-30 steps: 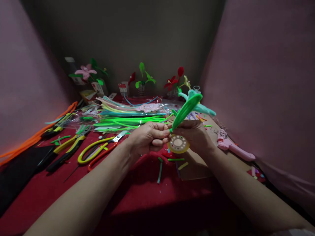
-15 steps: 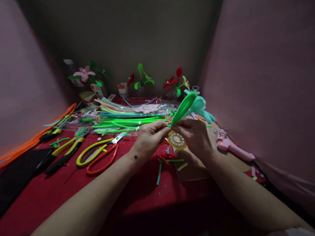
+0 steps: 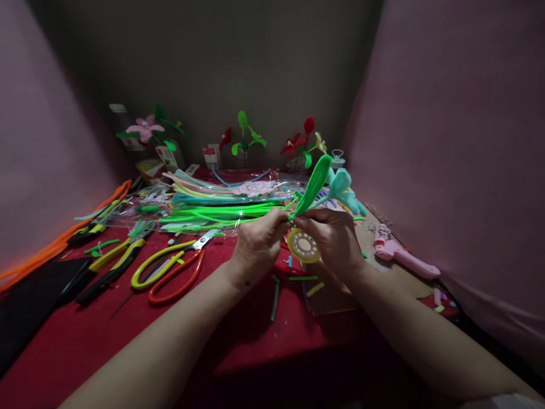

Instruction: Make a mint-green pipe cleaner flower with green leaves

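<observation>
In front of me, both hands meet over the table around a pipe-cleaner flower. My left hand (image 3: 260, 236) pinches the lower end of its green leaf (image 3: 315, 180) between thumb and fingers. My right hand (image 3: 338, 236) grips the stem close beside it, fingers closed. The mint-coloured bloom (image 3: 341, 184) leans out to the right above my right hand. Most of the stem is hidden by the fingers. Just below the hands is a round yellow-rimmed disc (image 3: 304, 245) with a ring of holes; I cannot tell what supports it.
Scissors (image 3: 176, 270) and pliers (image 3: 113, 267) lie left on the red cloth. Bagged green pipe cleaners (image 3: 213, 212) spread behind the hands. At right is a pink glue gun (image 3: 404, 258) by a cardboard sheet (image 3: 330, 304). Finished flowers (image 3: 242, 133) stand along the back.
The leaf and bloom have turned; the leaf stands more upright and the mint bloom sits lower, with more of its stem showing. My left wrist has rotated slightly; both hands keep their grip.
</observation>
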